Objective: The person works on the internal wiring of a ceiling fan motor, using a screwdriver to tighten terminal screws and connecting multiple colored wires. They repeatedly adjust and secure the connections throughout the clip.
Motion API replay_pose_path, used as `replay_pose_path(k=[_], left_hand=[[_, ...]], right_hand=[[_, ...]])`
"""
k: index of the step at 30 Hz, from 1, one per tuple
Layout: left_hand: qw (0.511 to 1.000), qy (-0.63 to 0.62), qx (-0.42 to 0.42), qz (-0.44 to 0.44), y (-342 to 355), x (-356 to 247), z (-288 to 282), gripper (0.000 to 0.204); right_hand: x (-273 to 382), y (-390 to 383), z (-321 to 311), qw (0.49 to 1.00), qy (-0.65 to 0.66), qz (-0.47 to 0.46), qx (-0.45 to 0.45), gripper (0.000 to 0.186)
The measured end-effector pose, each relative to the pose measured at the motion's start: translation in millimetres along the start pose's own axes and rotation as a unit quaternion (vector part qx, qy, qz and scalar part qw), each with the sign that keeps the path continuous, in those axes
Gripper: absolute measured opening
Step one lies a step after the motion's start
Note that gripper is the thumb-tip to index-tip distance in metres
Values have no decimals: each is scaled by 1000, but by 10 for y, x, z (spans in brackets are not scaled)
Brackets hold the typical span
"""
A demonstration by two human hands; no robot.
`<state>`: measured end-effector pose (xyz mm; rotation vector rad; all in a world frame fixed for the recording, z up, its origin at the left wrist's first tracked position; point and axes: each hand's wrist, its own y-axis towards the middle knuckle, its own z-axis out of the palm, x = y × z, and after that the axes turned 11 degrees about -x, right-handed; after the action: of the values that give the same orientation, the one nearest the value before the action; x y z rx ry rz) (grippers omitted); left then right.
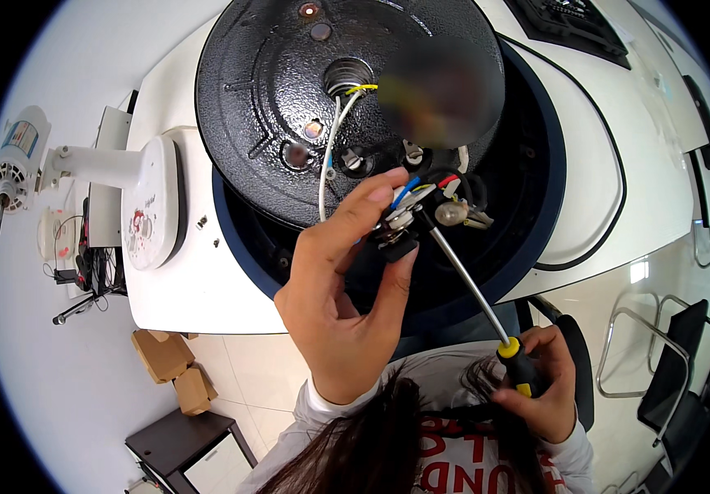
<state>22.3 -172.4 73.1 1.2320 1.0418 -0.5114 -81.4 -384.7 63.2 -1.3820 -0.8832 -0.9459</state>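
Thumb and fingers of my left hand (334, 292) pinch a small thermostat-like part (398, 224) with a metal top, a dark lower end and several coloured wires attached. My right hand (554, 380) is closed around the black and yellow handle of a screwdriver (470, 284). Its steel shaft slants up and left, and its tip is at or very near the part; exact contact is hard to make out. Behind them lies a glossy black round metal body (268, 99) with holes and white wires (327, 160). Beside the tip hangs a small clear bulb-like piece (452, 214).
Beneath the metal body a dark blue round shell (551, 181) rests on the white table (618, 218). A black cable (618, 156) curves along the right. At left stand a white appliance (156, 202) and loose small screws (201, 221). A blurred patch hides part of the body.
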Motion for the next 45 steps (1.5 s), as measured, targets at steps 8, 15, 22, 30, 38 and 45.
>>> replay_pose_path(k=[8,15,22,30,38,45], left_hand=[[1000,0,-2,10,11,13,5,42],[1000,1,-3,2,7,12,-5,42],[1000,6,-4,8,9,1,-21,42],[1000,-6,-6,-1,4,5,-1,41],[1000,0,-5,-5,0,-5,-16,41],[1000,19,6,5,8,3,-9,41]], right_hand=[[6,-54,-33,994,54,89,34,40],[-18,9,6,973,180,122,77,47],[-21,8,-68,989,100,110,-8,44],[21,-24,-32,990,87,105,-20,42],[37,-27,-8,991,58,41,-110,42],[-20,-74,-43,994,69,78,-24,36]])
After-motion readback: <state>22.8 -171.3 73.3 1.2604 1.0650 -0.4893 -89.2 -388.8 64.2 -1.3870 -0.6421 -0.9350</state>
